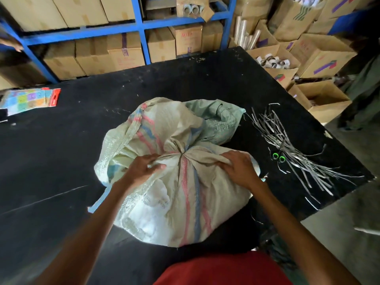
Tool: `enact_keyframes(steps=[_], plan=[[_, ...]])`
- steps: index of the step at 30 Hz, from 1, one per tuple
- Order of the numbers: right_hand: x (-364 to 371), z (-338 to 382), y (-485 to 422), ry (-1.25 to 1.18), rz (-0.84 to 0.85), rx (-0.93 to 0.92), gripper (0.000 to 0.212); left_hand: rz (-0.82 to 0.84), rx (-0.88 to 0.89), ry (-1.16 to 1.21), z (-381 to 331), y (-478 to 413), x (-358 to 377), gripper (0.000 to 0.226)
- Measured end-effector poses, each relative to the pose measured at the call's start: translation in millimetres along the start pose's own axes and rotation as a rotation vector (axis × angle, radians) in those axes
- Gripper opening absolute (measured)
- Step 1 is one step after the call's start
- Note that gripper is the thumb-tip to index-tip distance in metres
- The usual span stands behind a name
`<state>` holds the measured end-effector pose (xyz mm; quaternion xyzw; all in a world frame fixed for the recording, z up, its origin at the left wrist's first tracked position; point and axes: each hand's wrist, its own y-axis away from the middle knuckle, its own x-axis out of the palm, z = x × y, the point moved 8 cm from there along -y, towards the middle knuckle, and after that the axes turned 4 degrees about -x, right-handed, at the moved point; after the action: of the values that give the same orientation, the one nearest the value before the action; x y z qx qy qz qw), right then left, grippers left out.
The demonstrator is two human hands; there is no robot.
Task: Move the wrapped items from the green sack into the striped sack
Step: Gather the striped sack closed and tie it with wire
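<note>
Lying full and tied at its neck on the black desk (61, 151), the soft woven pink-and-blue striped sack (174, 202) was gripped by left hand (141, 171) and right hand (238, 169), fingers closed on bunched cloth, the limp green sack (216, 118) touching behind.

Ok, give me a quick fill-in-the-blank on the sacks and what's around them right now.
1. Both hands, left and right, rest on the ____ sack.
2. The green sack lies ____ the striped one, on its far side.
3. The pile of grey strips lies to the ____ of the sacks.
4. The table top is ____ in colour.

Missing words: striped; behind; right; black
</note>
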<state>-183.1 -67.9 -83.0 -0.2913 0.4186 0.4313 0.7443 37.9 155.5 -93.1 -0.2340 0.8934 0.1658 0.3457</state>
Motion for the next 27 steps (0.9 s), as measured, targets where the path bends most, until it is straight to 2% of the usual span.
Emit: enact_keyframes(steps=[2,3,7,11,13,15,18,21,25,27], plan=[[-3.5,6.4,3.3,-0.061,-0.092,-0.008,0.024,-0.147,0.012,0.035,-1.0,2.2,-7.8,0.030],[-5.2,8.3,4.3,-0.104,-0.131,0.014,0.025,-0.208,0.019,0.053,-3.0,3.5,-12.9,0.031],[-10.3,14.6,4.9,-0.226,-0.222,0.110,0.020,-0.364,-0.001,0.126,-15.1,14.1,-37.9,0.051],[-30.3,51.0,0.2,-0.287,-0.311,0.055,0.016,-0.474,-0.066,0.174,-26.6,46.1,-91.4,0.066],[-41.0,80.6,-1.0,-0.277,-0.337,-0.012,0.015,-0.512,-0.079,0.236,-32.5,72.9,-115.6,0.066],[-52.4,111.6,-3.2,-0.280,-0.350,-0.076,0.017,-0.564,-0.077,0.307,-39.3,101.7,-138.2,0.066],[-56.2,168.6,-4.5,-0.306,-0.337,-0.158,0.017,-0.694,-0.062,0.288,-46.3,157.3,-186.4,0.066],[-43.3,220.2,-4.7,-0.331,-0.366,-0.192,0.030,-0.772,-0.113,0.247,-26.2,203.6,-230.1,0.071],[3.4,293.6,-0.7,-0.386,-0.275,-0.275,0.011,-0.783,-0.230,0.225,25.8,255.3,-264.3,0.076],[34.5,321.2,4.7,-0.404,-0.237,-0.270,0.009,-0.784,-0.330,0.151,56.4,279.5,-272.8,0.073]])
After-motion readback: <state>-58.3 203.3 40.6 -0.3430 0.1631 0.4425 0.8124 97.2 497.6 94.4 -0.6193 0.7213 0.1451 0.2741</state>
